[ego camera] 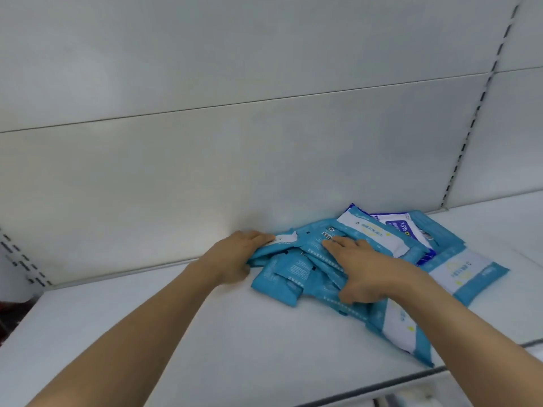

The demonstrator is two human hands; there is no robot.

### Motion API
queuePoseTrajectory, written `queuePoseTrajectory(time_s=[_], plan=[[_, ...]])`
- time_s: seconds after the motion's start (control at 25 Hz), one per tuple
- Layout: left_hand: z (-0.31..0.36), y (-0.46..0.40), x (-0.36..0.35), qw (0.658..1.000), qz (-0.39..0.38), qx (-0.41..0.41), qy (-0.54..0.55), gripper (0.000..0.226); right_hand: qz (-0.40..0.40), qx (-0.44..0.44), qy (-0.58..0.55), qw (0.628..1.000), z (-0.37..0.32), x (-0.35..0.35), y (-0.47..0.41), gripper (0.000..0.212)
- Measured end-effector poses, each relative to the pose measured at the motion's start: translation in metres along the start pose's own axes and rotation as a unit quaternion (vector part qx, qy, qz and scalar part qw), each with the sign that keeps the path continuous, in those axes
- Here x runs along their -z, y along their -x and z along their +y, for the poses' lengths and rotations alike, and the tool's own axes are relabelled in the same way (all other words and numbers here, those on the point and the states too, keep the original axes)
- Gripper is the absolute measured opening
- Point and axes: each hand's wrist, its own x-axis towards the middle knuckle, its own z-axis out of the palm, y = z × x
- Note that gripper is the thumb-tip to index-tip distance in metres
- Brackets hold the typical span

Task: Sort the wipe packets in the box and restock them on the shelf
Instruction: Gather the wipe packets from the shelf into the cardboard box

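Observation:
Several light-blue wipe packets (pixel 296 271) lie in a loose heap on the white shelf (pixel 176 333), toward its back right. A dark-blue and white packet marked 75% (pixel 407 229) sits among them near the back wall. My left hand (pixel 235 259) grips the left edge of the heap, thumb underneath and fingers on top. My right hand (pixel 364 271) rests on top of the pile with fingers spread flat and the thumb curled at the packets' front edge. More light-blue packets (pixel 467 274) spread out to the right. The box is not in view.
The white back panel (pixel 264 157) rises right behind the heap. Slotted uprights (pixel 470 127) stand at the right, and another at the far left (pixel 20 262). The shelf's front edge rail (pixel 382 383) runs across the lower right.

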Motion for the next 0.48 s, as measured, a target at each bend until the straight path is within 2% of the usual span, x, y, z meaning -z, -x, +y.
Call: queuePoseTrajectory(time_s=[0.08, 0.16, 0.32, 0.4, 0.48], plan=[[-0.004, 0.004, 0.0, 0.999, 0.044, 0.008, -0.002, 0.071, 0.014, -0.018, -0.023, 0.999, -0.004, 0.0, 0.002, 0.086], [-0.012, 0.012, 0.001, 0.998, 0.056, 0.04, -0.007, 0.067, 0.062, -0.044, -0.023, 0.997, -0.015, -0.008, 0.003, 0.078], [-0.025, 0.034, 0.003, 0.995, -0.037, 0.087, -0.039, 0.07, 0.166, -0.096, 0.004, 0.982, -0.034, -0.024, -0.006, 0.069], [-0.026, 0.039, 0.006, 0.992, -0.065, 0.105, 0.013, 0.076, 0.184, -0.109, -0.009, 0.977, -0.037, -0.025, -0.009, 0.069], [-0.027, 0.038, 0.013, 0.988, -0.073, 0.132, 0.046, 0.071, 0.176, -0.117, -0.02, 0.977, -0.039, -0.026, -0.012, 0.073]])
